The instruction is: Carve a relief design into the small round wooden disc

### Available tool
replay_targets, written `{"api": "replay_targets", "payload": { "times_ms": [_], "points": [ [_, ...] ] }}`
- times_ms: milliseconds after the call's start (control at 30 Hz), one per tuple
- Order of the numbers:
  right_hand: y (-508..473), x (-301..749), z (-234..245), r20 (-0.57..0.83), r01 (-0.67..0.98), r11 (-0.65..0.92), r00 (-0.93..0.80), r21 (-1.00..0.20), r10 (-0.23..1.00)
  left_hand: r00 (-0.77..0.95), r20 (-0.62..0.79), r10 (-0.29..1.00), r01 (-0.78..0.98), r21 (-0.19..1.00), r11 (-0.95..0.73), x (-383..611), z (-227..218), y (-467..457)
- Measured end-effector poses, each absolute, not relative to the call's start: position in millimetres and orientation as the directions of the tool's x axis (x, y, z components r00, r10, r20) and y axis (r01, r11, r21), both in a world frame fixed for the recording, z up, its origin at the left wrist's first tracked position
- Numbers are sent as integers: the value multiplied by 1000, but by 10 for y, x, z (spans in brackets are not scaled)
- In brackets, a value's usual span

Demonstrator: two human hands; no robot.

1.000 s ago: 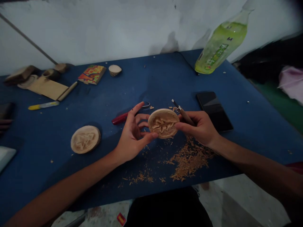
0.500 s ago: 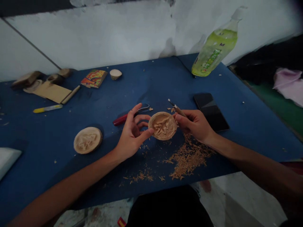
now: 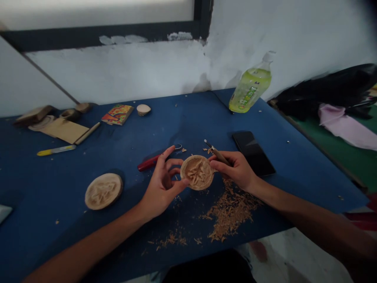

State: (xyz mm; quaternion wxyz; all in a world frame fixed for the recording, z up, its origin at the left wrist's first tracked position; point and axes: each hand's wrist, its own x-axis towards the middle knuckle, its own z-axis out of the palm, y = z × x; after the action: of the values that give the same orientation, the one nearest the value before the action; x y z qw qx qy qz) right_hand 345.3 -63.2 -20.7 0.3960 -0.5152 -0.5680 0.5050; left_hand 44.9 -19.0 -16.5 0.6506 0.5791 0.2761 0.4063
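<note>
A round carved wooden disc [image 3: 198,173] with a raised relief and a rim is tilted toward me above the blue table. My left hand [image 3: 163,182] grips its left edge between thumb and fingers. In my right hand [image 3: 235,167] is a wood-carving chisel [image 3: 218,154], its metal tip pointing up and left; the fingertips also reach the disc's right edge. Behind my left hand lies a red-handled tool [image 3: 149,162] with a curved wire end. A second carved wooden disc [image 3: 104,191] rests flat to the left. Wood shavings [image 3: 231,212] are heaped below my right hand.
A black phone [image 3: 253,153] lies beyond my right hand, and a bottle of yellow-green liquid [image 3: 251,90] stands by the wall. Far left are a yellow marker [image 3: 55,150], a colourful box [image 3: 117,114], a small wooden cup-like piece [image 3: 143,109] and wooden pieces [image 3: 35,115].
The camera view has tipped upward, so more wall and a window frame show and the table sits lower. Both hands keep their hold on the disc and chisel.
</note>
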Motion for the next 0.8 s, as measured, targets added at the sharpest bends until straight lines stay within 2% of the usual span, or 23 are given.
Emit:
{"api": "replay_targets", "payload": {
  "times_ms": [567,800],
  "points": [
    [-658,3467,-183,-78,218,-42,-159,-975,984,541,134,830,-174,984,-46,406,-156,-194],
    [-659,3451,-197,-85,251,-43,-160,-967,983,547,200,813,-131,980,-153,405,-179,-190]
  ]
}}
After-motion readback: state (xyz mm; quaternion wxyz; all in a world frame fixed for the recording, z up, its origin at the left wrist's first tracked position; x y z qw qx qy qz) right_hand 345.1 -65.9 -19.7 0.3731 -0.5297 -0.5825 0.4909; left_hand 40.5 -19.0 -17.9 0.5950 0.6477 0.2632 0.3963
